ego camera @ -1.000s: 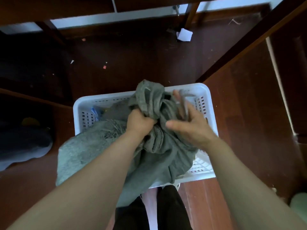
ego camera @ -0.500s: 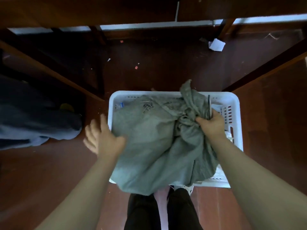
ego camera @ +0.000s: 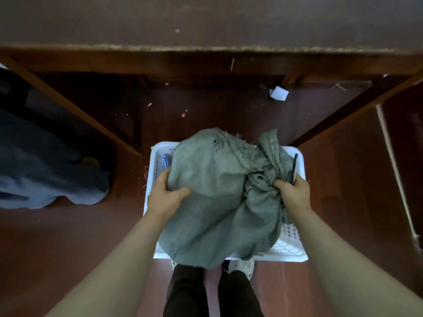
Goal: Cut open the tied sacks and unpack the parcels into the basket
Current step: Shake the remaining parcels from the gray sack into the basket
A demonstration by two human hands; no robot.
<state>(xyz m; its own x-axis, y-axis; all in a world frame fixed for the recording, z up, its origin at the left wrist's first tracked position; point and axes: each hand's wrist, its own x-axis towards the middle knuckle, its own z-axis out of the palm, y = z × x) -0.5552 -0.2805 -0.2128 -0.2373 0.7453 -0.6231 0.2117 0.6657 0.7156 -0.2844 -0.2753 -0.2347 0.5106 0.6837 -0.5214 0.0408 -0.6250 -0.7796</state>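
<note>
A grey-green woven sack [ego camera: 212, 202] hangs crumpled over a white plastic basket [ego camera: 290, 245] on the floor in front of my feet. My left hand [ego camera: 164, 195] grips the sack's left edge, thumb on top of the cloth. My right hand [ego camera: 294, 194] grips the bunched right side of the sack together with a dark thin tool, probably scissors [ego camera: 294, 168], that sticks up from the fist. The sack's frayed cut edge [ego camera: 231, 143] lies at the far side. A blue item [ego camera: 165, 161] shows in the basket's far left corner; the rest of the inside is hidden.
A dark wooden table edge [ego camera: 206, 48] spans the top, with sloping wooden rails at left and right. A dark grey bundle [ego camera: 45, 175] lies on the floor to the left. A white paper scrap [ego camera: 278, 93] and small bits of litter lie beyond the basket.
My left hand let go of the bunched middle of the sack, swung out to the left, and now grips the sack's left edge. My right hand closed on the bunched right side. The view shifted.
</note>
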